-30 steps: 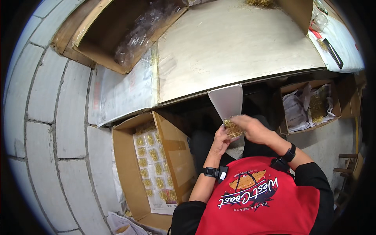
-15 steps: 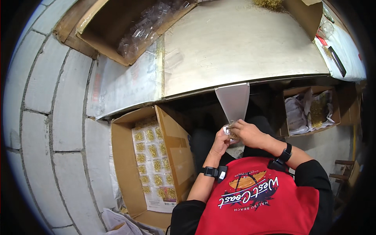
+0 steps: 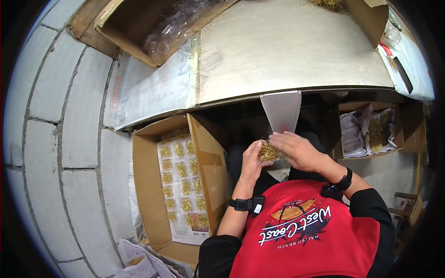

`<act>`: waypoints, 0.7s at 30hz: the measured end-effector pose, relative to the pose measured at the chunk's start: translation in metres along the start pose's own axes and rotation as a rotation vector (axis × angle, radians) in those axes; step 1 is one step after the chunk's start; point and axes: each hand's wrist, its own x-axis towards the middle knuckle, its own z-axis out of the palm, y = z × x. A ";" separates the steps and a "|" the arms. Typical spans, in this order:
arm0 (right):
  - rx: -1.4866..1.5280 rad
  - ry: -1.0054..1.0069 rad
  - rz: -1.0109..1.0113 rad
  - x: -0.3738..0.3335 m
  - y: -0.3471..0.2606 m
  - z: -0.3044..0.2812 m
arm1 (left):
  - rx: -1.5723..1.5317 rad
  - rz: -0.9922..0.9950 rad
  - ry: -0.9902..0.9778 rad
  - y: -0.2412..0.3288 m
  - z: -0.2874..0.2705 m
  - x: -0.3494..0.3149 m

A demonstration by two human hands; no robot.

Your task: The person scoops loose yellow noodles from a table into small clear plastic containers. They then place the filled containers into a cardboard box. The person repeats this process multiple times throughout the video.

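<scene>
In front of my body, my left hand (image 3: 251, 163) is closed round a small clear plastic box (image 3: 268, 153). Thin gold-coloured wire pieces fill the box, and a few poke up past its rim. Just to its right is my right hand (image 3: 300, 151), fingers stretched out flat, its fingertips over the box's right side. Slight blur keeps me from telling whether they touch the wires. Close beyond both hands, a pale tapering chute (image 3: 282, 110) slopes down from the table edge.
A cardboard box (image 3: 211, 171) on the left has rows of filled clear boxes on paper. The pale worktable (image 3: 287, 51) has a carton (image 3: 125, 34) of clear plastic boxes at its left. Another carton (image 3: 371, 152) with paper and gold pieces is at right.
The box has become more visible, with its gold contents facing up. My right hand has gone from bent fingers at the box to flat, stretched fingers. The view has shifted slightly.
</scene>
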 end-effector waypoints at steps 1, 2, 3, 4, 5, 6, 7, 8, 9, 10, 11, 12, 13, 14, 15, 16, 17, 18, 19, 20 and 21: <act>-0.048 -0.095 -0.028 0.001 -0.005 0.003 | 0.022 0.025 0.003 0.003 0.003 -0.002; -0.113 -0.117 -0.063 0.002 -0.009 0.003 | 0.045 0.049 0.005 0.006 0.005 -0.003; -0.177 -0.137 -0.100 0.002 -0.013 0.001 | 0.069 0.077 0.010 0.010 0.008 -0.006; -0.204 -0.129 -0.091 0.002 -0.014 -0.002 | 0.050 0.075 -0.007 0.015 0.010 -0.011; -0.231 -0.120 -0.081 0.003 -0.014 -0.006 | 0.027 0.093 -0.026 0.021 0.014 -0.015; -0.256 -0.115 -0.065 0.002 -0.015 -0.008 | 0.001 0.104 -0.046 0.025 0.018 -0.018; -0.209 -0.092 -0.077 0.002 -0.016 -0.005 | -0.025 0.115 -0.066 0.026 0.020 -0.020; -0.161 -0.069 -0.090 0.005 -0.017 -0.001 | -0.038 0.122 -0.071 0.027 0.022 -0.018; -0.116 -0.046 -0.102 0.007 -0.018 0.001 | -0.039 0.137 -0.059 0.027 0.024 -0.017; -0.132 -0.045 -0.085 0.008 -0.019 -0.001 | -0.041 0.153 -0.047 0.026 0.026 -0.015; -0.148 -0.044 -0.069 0.009 -0.021 -0.004 | -0.042 0.168 -0.035 0.026 0.027 -0.014; -0.162 -0.038 -0.056 0.011 -0.021 -0.008 | -0.017 0.161 -0.038 0.031 0.034 -0.016; -0.176 -0.033 -0.044 0.013 -0.021 -0.012 | -0.003 0.170 -0.042 0.034 0.036 -0.018; -0.201 -0.004 -0.037 0.013 -0.017 -0.015 | 0.010 0.181 -0.045 0.036 0.036 -0.019; -0.122 0.033 -0.044 0.011 -0.015 -0.016 | 0.019 0.190 -0.049 0.036 0.037 -0.020; -0.042 0.070 -0.051 0.009 -0.013 -0.017 | 0.027 0.187 -0.060 0.039 0.038 -0.021; 0.038 0.107 -0.058 0.008 -0.012 -0.017 | 0.034 0.185 -0.070 0.041 0.039 -0.021; 0.086 0.123 -0.052 0.009 -0.012 -0.018 | 0.040 0.180 -0.079 0.043 0.040 -0.022; 0.071 0.150 -0.047 0.011 -0.013 -0.018 | 0.017 0.157 -0.086 0.046 0.043 -0.023; 0.055 0.177 -0.043 0.015 -0.014 -0.019 | -0.005 0.134 -0.093 0.049 0.046 -0.024; 0.039 0.206 -0.039 0.018 -0.016 -0.019 | -0.026 0.113 -0.101 0.051 0.048 -0.025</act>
